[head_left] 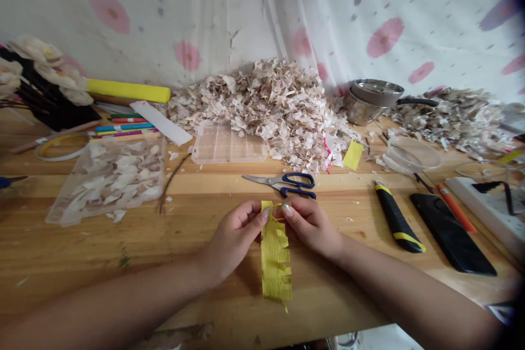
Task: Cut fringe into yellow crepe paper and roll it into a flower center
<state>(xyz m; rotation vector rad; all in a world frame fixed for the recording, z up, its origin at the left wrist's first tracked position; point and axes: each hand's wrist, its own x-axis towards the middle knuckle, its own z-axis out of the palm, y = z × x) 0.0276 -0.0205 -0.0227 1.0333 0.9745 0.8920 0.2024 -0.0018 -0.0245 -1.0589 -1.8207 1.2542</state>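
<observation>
A strip of yellow crepe paper [275,254], fringed along its right edge, lies on the wooden table [197,219] near its front edge. My left hand [235,232] pinches the strip's top end from the left. My right hand [309,224] pinches the same top end from the right. Both hands have their fingers closed on the paper. Blue-handled scissors [287,183] lie just beyond my hands, blades pointing left.
A big heap of pale petal scraps [270,104] fills the back middle, another heap [447,117] at the right. A clear box [227,145], bag of petals [110,175], yellow roll [127,90], pens [123,126], metal pot [371,98], utility knife [397,219], phone [451,232].
</observation>
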